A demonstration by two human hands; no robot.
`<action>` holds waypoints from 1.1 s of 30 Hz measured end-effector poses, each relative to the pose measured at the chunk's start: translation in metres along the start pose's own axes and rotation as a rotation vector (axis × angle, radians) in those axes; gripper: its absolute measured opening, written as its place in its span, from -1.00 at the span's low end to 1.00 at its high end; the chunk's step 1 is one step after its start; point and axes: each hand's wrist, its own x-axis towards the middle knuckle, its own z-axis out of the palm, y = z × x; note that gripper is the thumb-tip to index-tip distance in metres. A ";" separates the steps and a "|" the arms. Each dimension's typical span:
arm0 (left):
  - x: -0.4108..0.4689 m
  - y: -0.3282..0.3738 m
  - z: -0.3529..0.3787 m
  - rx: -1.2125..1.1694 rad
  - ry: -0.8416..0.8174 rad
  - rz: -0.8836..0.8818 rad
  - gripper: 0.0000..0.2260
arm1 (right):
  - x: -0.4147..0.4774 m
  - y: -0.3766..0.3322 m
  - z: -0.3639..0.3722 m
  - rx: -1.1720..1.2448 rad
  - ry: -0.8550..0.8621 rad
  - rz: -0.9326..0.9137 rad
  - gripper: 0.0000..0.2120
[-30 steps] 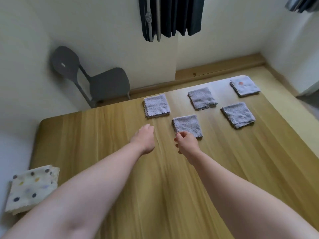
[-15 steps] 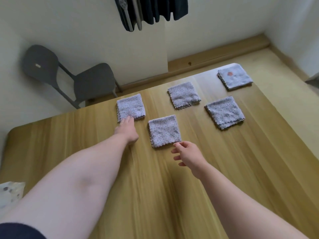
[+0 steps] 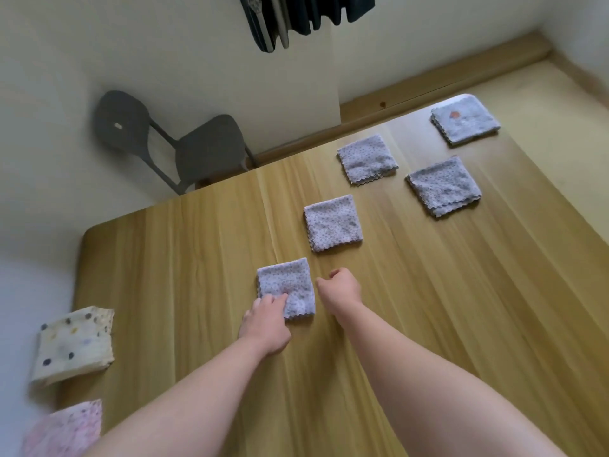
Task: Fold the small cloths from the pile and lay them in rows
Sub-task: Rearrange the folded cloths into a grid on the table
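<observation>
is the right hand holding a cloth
No, the right hand is curled empty beside the nearest folded cloth, which the left hand touches.

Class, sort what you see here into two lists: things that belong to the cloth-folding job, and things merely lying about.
Part of the job:
- nearest cloth, touched by the left hand
- right hand, curled beside it
- four laid cloths
- spotted cloths and pink cloth, probably the pile
- table

Lying about:
- chair
- hanging clothes

A grey chair [image 3: 184, 150] stands against a pale wall [image 3: 131, 44] at upper left. Dark garments [image 3: 306, 18] hang top centre, above wooden skirting [image 3: 428, 84].
</observation>
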 end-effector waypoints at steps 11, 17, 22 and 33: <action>-0.059 -0.017 0.031 -0.381 -0.093 0.055 -0.63 | -0.067 0.052 0.040 -0.091 -0.050 -0.049 -0.75; -0.095 -0.041 0.017 -0.968 -0.037 -0.241 -0.55 | -0.126 0.042 0.030 -0.168 -0.023 -0.349 -0.88; -0.127 -0.043 -0.013 -1.429 -0.196 -0.196 -0.44 | -0.174 0.029 0.000 0.057 -0.112 -0.432 -0.96; -0.144 0.026 -0.035 -1.658 -0.350 -0.043 -0.84 | -0.186 0.043 -0.077 0.305 -0.195 -0.240 -0.84</action>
